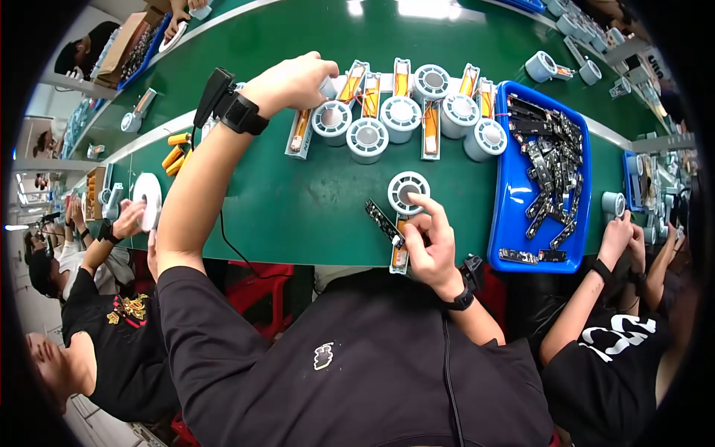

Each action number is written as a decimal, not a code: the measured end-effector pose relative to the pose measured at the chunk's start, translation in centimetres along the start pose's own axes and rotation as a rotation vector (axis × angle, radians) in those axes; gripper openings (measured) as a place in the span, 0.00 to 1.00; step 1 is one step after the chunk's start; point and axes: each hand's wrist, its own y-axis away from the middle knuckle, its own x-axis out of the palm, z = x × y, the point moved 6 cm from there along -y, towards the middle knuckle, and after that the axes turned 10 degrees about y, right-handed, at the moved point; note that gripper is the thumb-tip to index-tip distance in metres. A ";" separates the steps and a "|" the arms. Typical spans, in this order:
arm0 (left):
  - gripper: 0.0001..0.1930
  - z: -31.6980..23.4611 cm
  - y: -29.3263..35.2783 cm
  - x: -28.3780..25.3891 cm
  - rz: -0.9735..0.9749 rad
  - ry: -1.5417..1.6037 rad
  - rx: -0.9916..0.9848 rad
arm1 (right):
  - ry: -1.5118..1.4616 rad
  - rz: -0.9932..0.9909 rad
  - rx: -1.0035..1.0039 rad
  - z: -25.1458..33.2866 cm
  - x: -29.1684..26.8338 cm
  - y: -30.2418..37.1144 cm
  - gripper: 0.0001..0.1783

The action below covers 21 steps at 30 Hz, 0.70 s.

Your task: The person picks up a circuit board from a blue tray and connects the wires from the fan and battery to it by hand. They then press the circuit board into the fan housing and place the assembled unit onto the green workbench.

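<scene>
My left hand (294,78) reaches far out over the green table (298,201) and closes on a light grey part (328,88) at the left end of a row of round fan housings (402,115) and long trays with orange cells (430,128). My right hand (428,242) rests near the table's front edge. Its fingers grip a small white connector at the end of a narrow black circuit board (381,220). Its index finger touches a single round fan housing (407,190) with a long tray (400,255) beneath the hand.
A blue bin (514,201) full of black circuit boards stands to the right. Loose orange cells (176,153) lie at the left. Other people sit on both sides, one at the left holding a white round part (149,200). More grey housings (541,65) lie on the far conveyor.
</scene>
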 end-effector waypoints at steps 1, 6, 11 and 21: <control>0.21 -0.5 0.7 0.9 0.007 0.018 -0.007 | 0.008 0.007 0.017 0.2 -0.2 -0.3 0.28; 0.17 -2.0 5.4 -1.2 -0.472 0.068 0.198 | -0.123 0.079 0.092 0.8 -0.8 -1.9 0.25; 0.11 -16.9 16.5 5.1 -0.141 0.354 0.271 | -0.185 0.108 0.170 0.6 -0.8 -1.7 0.22; 0.15 -16.7 14.8 12.8 0.113 1.281 -0.039 | 0.168 0.000 0.217 1.9 -3.5 1.0 0.09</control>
